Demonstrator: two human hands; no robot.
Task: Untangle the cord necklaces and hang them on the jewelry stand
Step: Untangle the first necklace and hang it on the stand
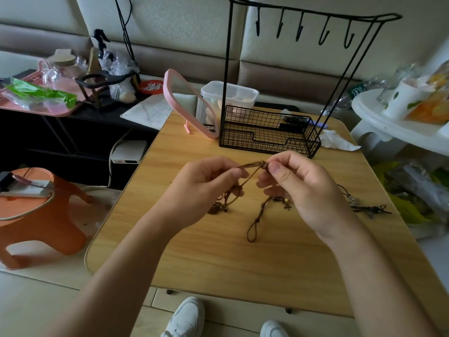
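Observation:
Above the middle of the wooden table (218, 259), both hands hold a knotted brown cord necklace (252, 164). My left hand (206, 183) pinches the cord left of the knot, and my right hand (298, 181) pinches the knot itself. The cord's loose ends and small pendants hang down to the table between my hands, one loop (254, 229) lying flat. A second, dark cord necklace (366, 206) lies tangled on the table to the right. The black wire jewelry stand (267, 132) with several bare hooks (301, 27) stands at the table's far side.
A pink-framed mirror (187, 103) and a clear plastic box (230, 93) stand left of the stand's wire basket. A crumpled tissue (337, 142) lies at the back right. An orange stool (36, 215) is left of the table, a white round side table (379, 117) to the right.

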